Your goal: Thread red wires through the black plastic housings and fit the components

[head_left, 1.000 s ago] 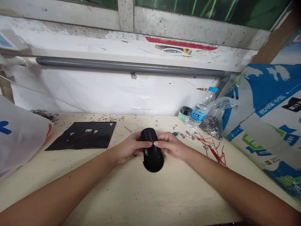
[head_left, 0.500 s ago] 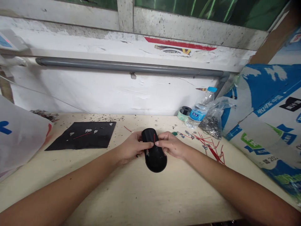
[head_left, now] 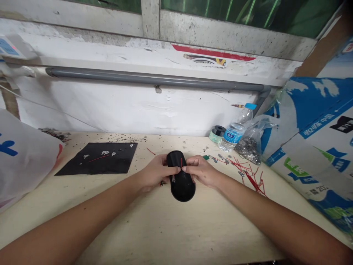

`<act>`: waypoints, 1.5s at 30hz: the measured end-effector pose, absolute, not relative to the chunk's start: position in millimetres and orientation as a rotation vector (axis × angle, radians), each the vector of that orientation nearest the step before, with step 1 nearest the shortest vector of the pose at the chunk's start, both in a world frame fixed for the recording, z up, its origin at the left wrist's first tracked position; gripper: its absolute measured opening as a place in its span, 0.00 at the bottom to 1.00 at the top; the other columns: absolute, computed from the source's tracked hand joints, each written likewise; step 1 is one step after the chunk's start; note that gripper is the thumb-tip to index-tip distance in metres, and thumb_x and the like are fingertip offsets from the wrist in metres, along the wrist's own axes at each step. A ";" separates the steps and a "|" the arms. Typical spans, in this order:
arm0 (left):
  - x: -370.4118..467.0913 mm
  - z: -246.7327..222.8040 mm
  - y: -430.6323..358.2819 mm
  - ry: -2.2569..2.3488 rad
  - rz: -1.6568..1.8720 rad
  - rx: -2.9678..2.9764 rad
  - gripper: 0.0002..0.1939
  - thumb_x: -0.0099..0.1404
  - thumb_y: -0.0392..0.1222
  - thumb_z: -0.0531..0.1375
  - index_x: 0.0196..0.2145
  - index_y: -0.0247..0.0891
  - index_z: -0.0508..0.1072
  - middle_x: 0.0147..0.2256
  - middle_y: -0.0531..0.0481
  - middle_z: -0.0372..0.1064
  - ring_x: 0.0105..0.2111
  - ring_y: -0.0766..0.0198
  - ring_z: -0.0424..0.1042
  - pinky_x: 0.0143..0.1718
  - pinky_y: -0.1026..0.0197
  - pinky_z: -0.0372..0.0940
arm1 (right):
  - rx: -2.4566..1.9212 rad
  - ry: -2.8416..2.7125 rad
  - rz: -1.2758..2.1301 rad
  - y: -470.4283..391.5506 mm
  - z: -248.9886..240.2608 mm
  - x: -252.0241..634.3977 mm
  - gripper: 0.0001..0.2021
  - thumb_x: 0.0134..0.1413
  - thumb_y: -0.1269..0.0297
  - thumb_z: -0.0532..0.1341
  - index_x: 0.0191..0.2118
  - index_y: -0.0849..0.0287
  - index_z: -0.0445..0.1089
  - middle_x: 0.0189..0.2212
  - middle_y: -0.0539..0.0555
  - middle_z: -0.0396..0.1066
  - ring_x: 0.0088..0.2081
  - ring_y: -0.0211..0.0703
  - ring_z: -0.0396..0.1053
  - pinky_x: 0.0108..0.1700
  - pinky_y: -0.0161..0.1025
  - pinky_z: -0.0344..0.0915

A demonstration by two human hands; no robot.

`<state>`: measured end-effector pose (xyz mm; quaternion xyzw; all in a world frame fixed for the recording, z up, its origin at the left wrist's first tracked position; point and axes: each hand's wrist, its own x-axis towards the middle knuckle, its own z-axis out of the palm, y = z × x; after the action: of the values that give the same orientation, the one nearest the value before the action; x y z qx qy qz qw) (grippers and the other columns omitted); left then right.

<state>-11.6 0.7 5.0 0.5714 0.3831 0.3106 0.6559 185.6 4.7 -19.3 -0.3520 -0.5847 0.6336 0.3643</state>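
Observation:
A black rounded object (head_left: 182,187), longer than it is wide, is held between both hands above the pale table. My left hand (head_left: 158,170) grips its left side, with the thumb across the top. From the right, my right hand (head_left: 200,169) holds the other side, its thumb tip close to the left thumb. A short red wire (head_left: 181,162) stands up between the two thumb tips. The fingers under the object are mostly hidden.
A black sheet (head_left: 102,162) with small metal pieces lies on the left. At right are red wires (head_left: 255,180), a water bottle (head_left: 234,132), a tape roll (head_left: 216,134), a bag of metal parts (head_left: 249,145) and a large carton (head_left: 314,136).
The view has shifted slightly, so the surroundings appear a little farther right. Both hands keep nearly the same hold on the black object.

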 end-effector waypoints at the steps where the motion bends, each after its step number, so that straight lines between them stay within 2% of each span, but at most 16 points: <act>1: -11.8 4.6 1.1 0.840 0.702 1.252 0.18 0.56 0.43 0.70 0.41 0.34 0.72 0.28 0.51 0.69 0.20 0.71 0.65 0.18 0.67 0.53 | -0.901 -1.480 1.624 4.4 -19.8 184.7 0.13 0.47 0.58 0.69 0.25 0.62 0.71 0.17 0.49 0.70 0.16 0.35 0.66 0.17 0.31 0.63; 6: -16.1 8.3 8.0 0.738 0.816 0.965 0.13 0.58 0.37 0.69 0.39 0.33 0.73 0.28 0.52 0.70 0.22 0.72 0.67 0.22 0.69 0.61 | -0.839 -1.329 1.581 0.8 -19.1 181.2 0.14 0.55 0.55 0.64 0.30 0.62 0.71 0.23 0.50 0.69 0.20 0.38 0.69 0.19 0.35 0.67; 8: -18.4 10.7 13.0 0.732 0.912 0.875 0.09 0.59 0.34 0.67 0.38 0.32 0.74 0.30 0.49 0.73 0.25 0.70 0.71 0.27 0.68 0.67 | -0.847 -1.282 1.392 -2.3 -18.1 182.0 0.12 0.58 0.56 0.61 0.37 0.60 0.70 0.31 0.51 0.69 0.19 0.36 0.67 0.19 0.36 0.66; 10: -20.3 11.1 18.8 0.750 1.008 0.803 0.06 0.61 0.32 0.65 0.38 0.31 0.74 0.32 0.46 0.75 0.28 0.67 0.73 0.31 0.66 0.71 | -0.867 -1.335 1.056 -6.8 -17.1 183.3 0.09 0.57 0.63 0.60 0.44 0.56 0.67 0.40 0.52 0.68 0.22 0.33 0.67 0.22 0.35 0.66; 12: -21.9 8.9 24.4 0.776 1.082 0.745 0.05 0.62 0.31 0.63 0.38 0.30 0.75 0.35 0.43 0.76 0.30 0.64 0.75 0.34 0.64 0.73 | -0.874 -1.513 0.729 -12.1 -16.2 183.9 0.17 0.52 0.71 0.60 0.49 0.52 0.65 0.48 0.54 0.64 0.29 0.34 0.69 0.27 0.35 0.68; 14: -23.3 5.3 28.4 0.788 1.123 0.716 0.06 0.63 0.30 0.61 0.39 0.30 0.75 0.37 0.41 0.76 0.33 0.61 0.77 0.37 0.61 0.74 | -0.871 -1.751 0.500 -16.6 -15.4 183.2 0.25 0.50 0.76 0.59 0.55 0.49 0.64 0.53 0.56 0.61 0.36 0.39 0.70 0.32 0.37 0.70; 16: -24.1 1.5 29.9 0.782 1.132 0.720 0.06 0.63 0.31 0.61 0.40 0.30 0.75 0.39 0.41 0.76 0.35 0.59 0.77 0.40 0.58 0.75 | -0.874 -1.950 0.350 -19.0 -14.7 181.8 0.29 0.52 0.76 0.59 0.59 0.48 0.62 0.56 0.58 0.59 0.45 0.44 0.70 0.36 0.39 0.72; 18: -24.1 -1.0 28.7 0.763 1.120 0.747 0.07 0.63 0.32 0.62 0.40 0.30 0.76 0.40 0.41 0.76 0.36 0.58 0.77 0.41 0.57 0.74 | -0.883 -2.059 0.260 -18.6 -14.5 180.9 0.28 0.55 0.73 0.60 0.61 0.48 0.61 0.57 0.58 0.60 0.52 0.49 0.67 0.39 0.40 0.73; 20: -23.1 -1.6 25.7 0.724 1.090 0.788 0.07 0.62 0.33 0.63 0.39 0.30 0.76 0.40 0.40 0.77 0.37 0.58 0.77 0.42 0.57 0.74 | -0.894 -2.092 0.226 -16.3 -15.0 181.4 0.25 0.58 0.71 0.60 0.60 0.49 0.61 0.56 0.58 0.63 0.54 0.50 0.66 0.40 0.41 0.73; 23: -20.5 0.6 20.4 0.670 1.058 0.838 0.07 0.60 0.32 0.65 0.38 0.30 0.76 0.40 0.39 0.77 0.39 0.56 0.77 0.44 0.57 0.72 | -0.905 -2.118 0.204 -11.7 -16.9 184.4 0.15 0.62 0.69 0.60 0.53 0.53 0.67 0.47 0.57 0.69 0.47 0.47 0.70 0.39 0.41 0.72; 26: -18.3 4.1 17.2 0.668 1.053 0.844 0.08 0.59 0.32 0.65 0.38 0.30 0.76 0.38 0.40 0.77 0.39 0.56 0.77 0.44 0.58 0.71 | -0.892 -2.165 0.114 -8.5 -19.0 187.6 0.07 0.63 0.69 0.59 0.44 0.56 0.71 0.41 0.56 0.71 0.41 0.45 0.70 0.40 0.42 0.70; 31: -17.0 6.5 15.5 0.695 1.062 0.847 0.10 0.55 0.31 0.68 0.36 0.31 0.75 0.36 0.43 0.76 0.34 0.60 0.75 0.37 0.61 0.70 | -0.834 -2.260 -0.125 -8.1 -17.8 188.5 0.08 0.63 0.72 0.57 0.38 0.59 0.74 0.36 0.55 0.71 0.38 0.45 0.68 0.37 0.41 0.66; 36: -15.9 3.1 16.0 0.701 1.113 0.889 0.14 0.55 0.32 0.70 0.39 0.32 0.76 0.37 0.46 0.75 0.36 0.62 0.74 0.39 0.63 0.69 | -0.818 -2.294 -0.295 -10.8 -14.4 186.7 0.09 0.63 0.72 0.56 0.36 0.60 0.74 0.34 0.55 0.71 0.35 0.44 0.66 0.34 0.40 0.62; 39: -16.7 0.9 17.0 0.697 1.114 0.903 0.12 0.55 0.33 0.70 0.37 0.33 0.75 0.36 0.47 0.74 0.36 0.64 0.73 0.37 0.64 0.68 | -0.814 -2.313 -0.364 -12.9 -13.9 185.9 0.10 0.63 0.73 0.56 0.35 0.59 0.74 0.33 0.54 0.71 0.34 0.44 0.64 0.33 0.40 0.59; 42: -18.9 -0.7 18.6 0.722 1.091 0.892 0.12 0.53 0.32 0.71 0.34 0.33 0.74 0.32 0.50 0.71 0.31 0.68 0.70 0.30 0.68 0.65 | -0.810 -2.341 -0.434 -15.1 -14.4 185.3 0.10 0.62 0.74 0.56 0.35 0.58 0.74 0.32 0.53 0.70 0.33 0.44 0.61 0.32 0.40 0.56; 45: -20.8 -2.4 19.9 0.734 1.060 0.889 0.12 0.52 0.32 0.71 0.33 0.34 0.73 0.28 0.52 0.68 0.24 0.72 0.65 0.21 0.70 0.57 | -0.813 -2.368 -0.487 -16.9 -15.1 184.7 0.10 0.61 0.75 0.57 0.35 0.57 0.73 0.32 0.52 0.70 0.34 0.45 0.59 0.33 0.41 0.56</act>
<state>-20.8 19.9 -2.4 0.4003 0.3307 0.4775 0.7088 184.7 -16.9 -15.1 -0.3048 -0.8882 -0.1827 0.2913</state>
